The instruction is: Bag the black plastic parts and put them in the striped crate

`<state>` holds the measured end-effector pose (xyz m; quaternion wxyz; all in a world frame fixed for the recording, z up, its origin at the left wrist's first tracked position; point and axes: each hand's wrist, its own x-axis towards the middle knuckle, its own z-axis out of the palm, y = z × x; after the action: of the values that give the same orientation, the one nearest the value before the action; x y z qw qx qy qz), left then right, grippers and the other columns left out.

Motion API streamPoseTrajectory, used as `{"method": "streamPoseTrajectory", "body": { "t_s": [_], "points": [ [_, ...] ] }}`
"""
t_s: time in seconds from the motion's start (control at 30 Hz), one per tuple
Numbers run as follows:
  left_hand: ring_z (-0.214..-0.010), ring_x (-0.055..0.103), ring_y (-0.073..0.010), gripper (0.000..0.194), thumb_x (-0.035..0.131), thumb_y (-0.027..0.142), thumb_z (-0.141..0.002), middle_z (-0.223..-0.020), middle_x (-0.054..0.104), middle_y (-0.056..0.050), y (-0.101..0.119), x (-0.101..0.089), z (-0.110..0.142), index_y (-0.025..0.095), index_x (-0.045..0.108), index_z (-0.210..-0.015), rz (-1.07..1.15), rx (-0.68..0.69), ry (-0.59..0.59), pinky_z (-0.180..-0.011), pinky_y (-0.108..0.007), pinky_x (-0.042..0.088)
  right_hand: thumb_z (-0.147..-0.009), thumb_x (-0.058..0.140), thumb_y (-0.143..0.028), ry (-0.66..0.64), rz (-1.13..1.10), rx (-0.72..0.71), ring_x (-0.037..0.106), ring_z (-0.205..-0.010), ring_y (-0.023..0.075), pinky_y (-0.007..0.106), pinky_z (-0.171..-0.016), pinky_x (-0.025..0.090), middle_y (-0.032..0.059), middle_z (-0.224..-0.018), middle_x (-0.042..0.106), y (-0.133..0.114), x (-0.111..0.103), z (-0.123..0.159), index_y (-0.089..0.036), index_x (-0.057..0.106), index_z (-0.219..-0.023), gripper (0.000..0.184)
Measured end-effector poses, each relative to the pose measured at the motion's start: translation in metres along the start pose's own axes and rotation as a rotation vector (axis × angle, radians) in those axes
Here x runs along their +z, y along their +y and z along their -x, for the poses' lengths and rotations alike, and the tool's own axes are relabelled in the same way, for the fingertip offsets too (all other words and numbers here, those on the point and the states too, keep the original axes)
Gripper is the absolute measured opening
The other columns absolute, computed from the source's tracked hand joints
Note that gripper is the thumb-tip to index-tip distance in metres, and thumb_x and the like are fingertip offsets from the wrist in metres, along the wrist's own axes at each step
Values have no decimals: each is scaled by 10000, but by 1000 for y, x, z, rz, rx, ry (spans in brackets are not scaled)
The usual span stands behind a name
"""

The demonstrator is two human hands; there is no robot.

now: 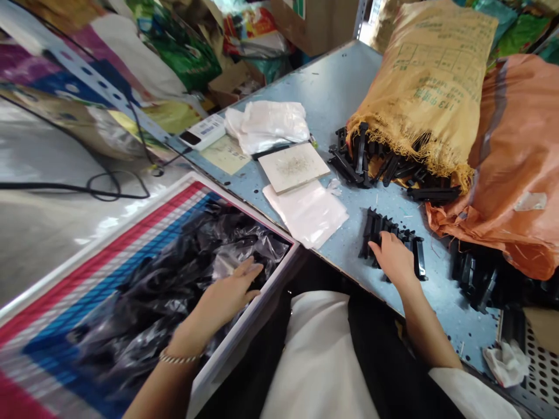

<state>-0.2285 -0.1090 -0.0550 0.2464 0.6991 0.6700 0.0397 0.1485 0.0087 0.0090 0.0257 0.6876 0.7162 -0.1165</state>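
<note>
My left hand (229,291) is over a striped, lined bin (105,241), thumb apart and fingers stretched out. It is at a clear plastic bag (225,263) lying on top of dark filled bags (148,326); whether it touches the bag is hard to tell. On the blue table, my right hand (395,259) rests over a short row of black plastic parts (372,230). Its thumb and fingers bend around some of them, and the fingertips are partly hidden. More black parts (360,154) spill from the mouth of a yellow woven sack (430,81).
An orange sack (519,169) stands on the right above more black parts (474,279). Clear bags (310,215), a pale board (293,167) and a white device (204,132) lie on the table (323,87). A black cable (65,186) crosses the left side.
</note>
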Motion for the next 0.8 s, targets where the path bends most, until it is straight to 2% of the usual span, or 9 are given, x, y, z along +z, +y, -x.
{"method": "streamPoseTrajectory", "body": {
  "t_s": [0.07, 0.2, 0.27, 0.33, 0.4, 0.47, 0.57, 0.67, 0.8],
  "points": [
    [-1055, 704, -297, 333, 518, 316, -912, -1333, 649, -121, 10, 10, -22, 227, 697, -1179, 25, 37, 58, -937, -442, 571, -970, 539, -416, -81, 143, 45, 700, -955, 305, 346, -740, 502, 204, -1085, 694, 2, 3, -3, -129, 586, -1158, 346],
    [-1080, 651, -268, 289, 477, 269, -972, -1139, 699, -131, 75, 18, -96, 187, 702, -1135, 169, 285, 363, -1004, -436, 524, -980, 509, -415, -169, 191, 95, 729, -864, 328, 386, -736, 512, 211, -942, 727, -5, 12, -7, -104, 552, -1172, 368],
    [-1094, 621, -299, 231, 575, 235, -923, -1151, 670, -167, 105, 18, -131, 148, 700, -1096, 119, 358, 393, -1004, -474, 507, -981, 496, -352, -159, 135, 115, 729, -868, 330, 401, -757, 509, 209, -926, 733, -1, 13, -8, -99, 556, -1203, 341],
    [-1049, 621, -297, 131, 585, 152, -891, -1060, 670, -167, 120, 18, -158, 138, 707, -935, 96, 372, 350, -967, -464, 511, -968, 499, -315, -133, -59, 113, 725, -844, 303, 391, -752, 507, 176, -921, 739, 12, 13, -9, -118, 569, -1235, 338],
    [-966, 630, -268, 121, 592, 118, -867, -949, 665, -128, 120, 16, -176, 158, 671, -784, 183, 317, 321, -904, -421, 522, -955, 511, -362, -132, -429, 111, 703, -723, 241, 344, -674, 506, 100, -827, 734, 26, 15, -8, -155, 580, -1250, 367],
    [-853, 630, -229, 109, 659, 177, -831, -857, 659, -73, 110, 11, -188, 175, 633, -725, 361, 221, 275, -814, -371, 523, -921, 549, -458, -156, -883, 128, 635, -580, 175, 281, -556, 470, 35, -722, 704, 35, 21, -6, -174, 599, -1211, 409],
    [-692, 606, -177, 131, 711, 260, -777, -714, 643, -3, 92, 2, -198, 184, 615, -731, 633, 84, 176, -687, -308, 491, -794, 707, -509, -213, -1423, 181, 558, -509, 123, 239, -475, 420, 16, -695, 691, 32, 37, -1, -182, 644, -1064, 429],
    [-672, 620, -167, 61, 661, 224, -771, -695, 661, 9, 82, -5, -201, 184, 616, -780, 766, 55, 162, -668, -291, 489, -668, 833, -401, -333, -1705, 227, 552, -529, 110, 235, -476, 439, 42, -730, 707, 16, 55, 4, -184, 668, -890, 351],
    [-871, 680, -194, 85, 593, 199, -792, -878, 736, -37, 83, -7, -196, 182, 675, -809, 699, 166, 217, -844, -330, 519, -635, 856, -334, -407, -1823, 246, 573, -587, 109, 199, -472, 420, 39, -724, 698, -4, 64, 10, -183, 662, -775, 282]
  ]
}}
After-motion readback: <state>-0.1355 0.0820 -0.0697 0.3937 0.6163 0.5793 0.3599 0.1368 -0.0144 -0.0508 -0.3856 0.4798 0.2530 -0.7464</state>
